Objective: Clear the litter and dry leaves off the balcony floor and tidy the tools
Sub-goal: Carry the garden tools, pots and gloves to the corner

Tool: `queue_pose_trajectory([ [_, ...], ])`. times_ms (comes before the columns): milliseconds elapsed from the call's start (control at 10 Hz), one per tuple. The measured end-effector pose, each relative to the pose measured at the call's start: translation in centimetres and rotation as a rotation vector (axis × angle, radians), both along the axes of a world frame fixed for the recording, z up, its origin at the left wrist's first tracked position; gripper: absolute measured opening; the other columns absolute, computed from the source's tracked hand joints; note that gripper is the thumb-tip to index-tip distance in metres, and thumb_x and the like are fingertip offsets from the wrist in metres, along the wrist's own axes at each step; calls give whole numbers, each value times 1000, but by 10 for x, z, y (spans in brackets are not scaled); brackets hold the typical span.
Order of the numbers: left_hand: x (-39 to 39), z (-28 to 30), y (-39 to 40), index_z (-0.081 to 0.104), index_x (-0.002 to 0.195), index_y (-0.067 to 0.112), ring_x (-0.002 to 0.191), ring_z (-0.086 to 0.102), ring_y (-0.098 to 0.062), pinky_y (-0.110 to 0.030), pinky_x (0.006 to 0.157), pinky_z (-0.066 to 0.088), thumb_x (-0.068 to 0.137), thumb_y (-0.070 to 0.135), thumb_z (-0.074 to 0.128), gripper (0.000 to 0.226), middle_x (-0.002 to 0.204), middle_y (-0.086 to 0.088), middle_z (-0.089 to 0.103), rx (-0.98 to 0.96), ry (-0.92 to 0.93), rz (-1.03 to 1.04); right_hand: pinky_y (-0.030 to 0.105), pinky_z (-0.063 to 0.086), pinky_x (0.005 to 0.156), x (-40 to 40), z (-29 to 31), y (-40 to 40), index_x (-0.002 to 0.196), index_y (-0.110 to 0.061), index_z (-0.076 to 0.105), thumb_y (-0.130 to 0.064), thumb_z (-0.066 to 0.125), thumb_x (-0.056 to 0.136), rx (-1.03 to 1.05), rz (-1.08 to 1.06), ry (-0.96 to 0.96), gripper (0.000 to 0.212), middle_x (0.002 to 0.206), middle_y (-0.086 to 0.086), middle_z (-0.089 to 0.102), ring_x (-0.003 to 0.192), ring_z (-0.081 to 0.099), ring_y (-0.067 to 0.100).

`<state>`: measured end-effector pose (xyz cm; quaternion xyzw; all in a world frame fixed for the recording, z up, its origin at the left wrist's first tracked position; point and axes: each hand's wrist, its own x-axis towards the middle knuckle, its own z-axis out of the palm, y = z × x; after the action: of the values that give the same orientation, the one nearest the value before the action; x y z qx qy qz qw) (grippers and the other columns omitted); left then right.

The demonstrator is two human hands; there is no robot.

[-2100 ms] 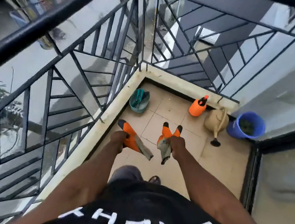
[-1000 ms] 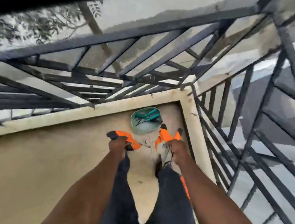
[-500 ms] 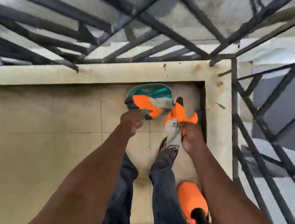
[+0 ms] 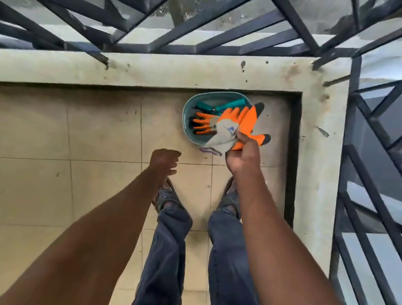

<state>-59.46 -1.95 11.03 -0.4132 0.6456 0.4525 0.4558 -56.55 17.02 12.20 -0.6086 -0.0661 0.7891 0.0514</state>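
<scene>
One orange glove (image 4: 202, 123) has now been dropped into the teal basin (image 4: 187, 110) in the balcony corner, so the tidying is half done. The left hand (image 4: 164, 160) is left loosely curled and empty. The second glove (image 4: 242, 125) is pinched in the right hand (image 4: 242, 157), just above the basin's rim.

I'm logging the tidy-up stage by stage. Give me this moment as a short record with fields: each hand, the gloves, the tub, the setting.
left hand: empty, fingers loosely curled, above the tiled floor
right hand: grips an orange-and-grey work glove over the tub
other glove: orange work glove lying inside the tub
tub: teal plastic tub on the floor, holding teal-handled tools
setting: balcony corner by the dark metal railing
</scene>
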Motion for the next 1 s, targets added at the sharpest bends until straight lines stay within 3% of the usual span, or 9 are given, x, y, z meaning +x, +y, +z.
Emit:
queue_pose_trajectory([
  [100, -8, -1, -1, 62, 76, 6, 57, 46, -19, -28, 55, 41, 88, 8, 66, 13, 70, -10, 53, -37, 37, -57, 43, 50, 89, -2, 1, -21, 104, -9, 60, -7, 57, 90, -32, 197, -75, 14, 99, 8, 63, 94, 61, 24],
  [200, -12, 4, -1, 63, 86, 3, 56, 46, -19, -28, 54, 40, 89, 7, 64, 5, 70, -10, 53, -22, 77, -116, 40, 41, 107, 10, 3, -39, 107, -3, 59, -11, 56, 93, -37, 472, -131, 16, 109, 8, 59, 118, 54, 24],
  [300, -13, 19, 3, 59, 77, 17, 74, 57, -22, -34, 65, 53, 89, 15, 63, 13, 84, -7, 59, -23, 99, -285, 34, 53, 88, 26, 14, -44, 104, -6, 59, -3, 55, 93, 65, 624, -167, 12, 107, 11, 64, 101, 64, 24],
  [400, -9, 46, 5, 52, 70, 26, 85, 57, -21, -38, 84, 54, 92, 20, 59, 23, 79, 1, 58, -83, 113, -449, 29, 54, 68, 37, 40, -43, 98, -10, 61, -1, 53, 93, 229, 844, -229, 13, 90, 9, 66, 76, 64, 19],
  [600, 10, 176, 20, 52, 70, 20, 91, 55, -21, -29, 86, 47, 96, 15, 53, 27, 76, 3, 54, -123, 178, -691, 27, 44, 58, 47, 148, -38, 70, -13, 57, 1, 56, 88, 470, 1247, -219, 24, 70, 8, 59, 63, 56, 18],
  [700, 27, 236, 20, 65, 92, 4, 109, 60, -30, -29, 86, 45, 96, 20, 57, 18, 110, -17, 66, -131, 259, -766, 27, 45, 60, 49, 218, -36, 71, -22, 50, -9, 49, 93, 525, 1447, -215, 26, 87, 7, 59, 73, 55, 20],
  [800, 44, 302, 17, 67, 108, -2, 111, 60, -33, -30, 84, 46, 94, 20, 58, 27, 116, -18, 65, -135, 259, -762, 27, 44, 62, 57, 284, -42, 70, -23, 45, -11, 46, 93, 627, 1656, -208, 26, 98, 11, 57, 89, 55, 25],
  [900, 63, 358, 13, 67, 97, 0, 106, 63, -32, -27, 75, 42, 90, 22, 62, 24, 109, -18, 67, -166, 318, -740, 32, 48, 70, 69, 338, -52, 84, -5, 64, -7, 50, 86, 790, 1872, -183, 15, 98, 19, 67, 97, 64, 36],
  [1000, 84, 403, 0, 66, 86, 3, 108, 62, -29, -24, 75, 39, 92, 23, 60, 21, 110, -18, 67, -168, 360, -751, 30, 38, 62, 85, 390, -67, 96, 5, 66, -7, 48, 90, 940, 2019, -94, 22, 102, 24, 65, 103, 61, 38],
])
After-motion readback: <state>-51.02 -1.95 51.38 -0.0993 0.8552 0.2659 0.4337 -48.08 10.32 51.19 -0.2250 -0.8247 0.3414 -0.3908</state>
